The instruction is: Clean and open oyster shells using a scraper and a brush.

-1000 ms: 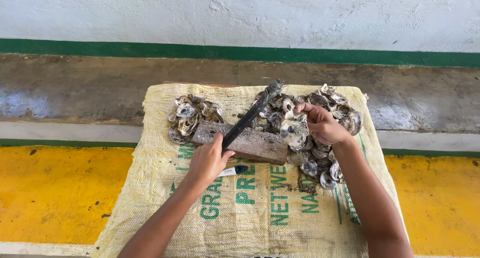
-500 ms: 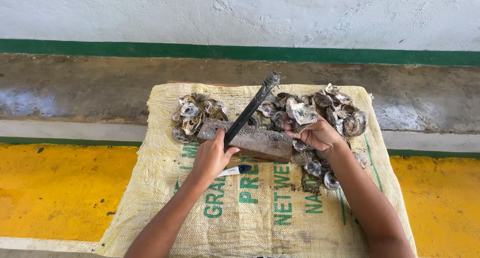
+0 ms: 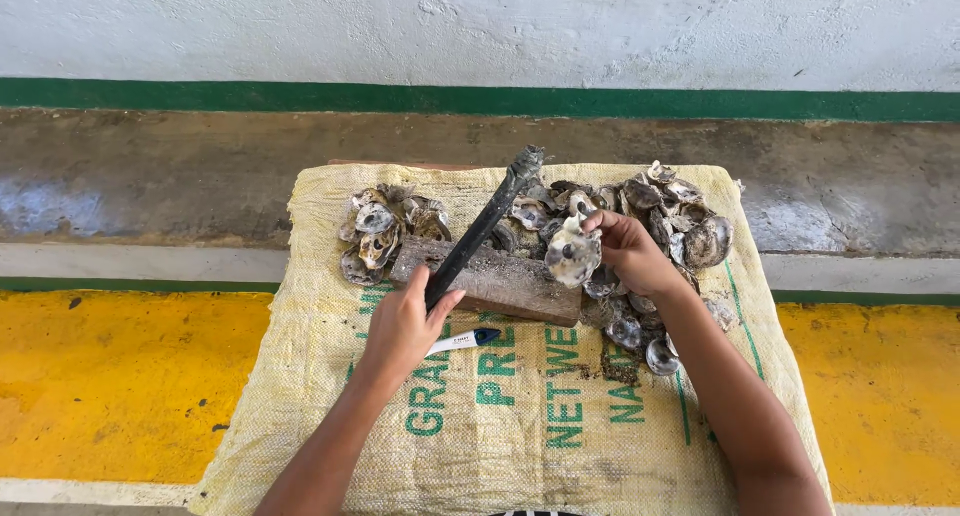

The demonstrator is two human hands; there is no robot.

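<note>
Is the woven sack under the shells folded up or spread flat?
Spread flat. The sack lies open on the ground, and the wooden block and both shell piles rest on top of it.

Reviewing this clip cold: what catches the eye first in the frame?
The heaps of grey oyster shells on the woven sack stand out first. At centre, the left hand grips a dark metal bar angled up over a wooden block, while the right hand holds one shell at the block's right end.
</note>
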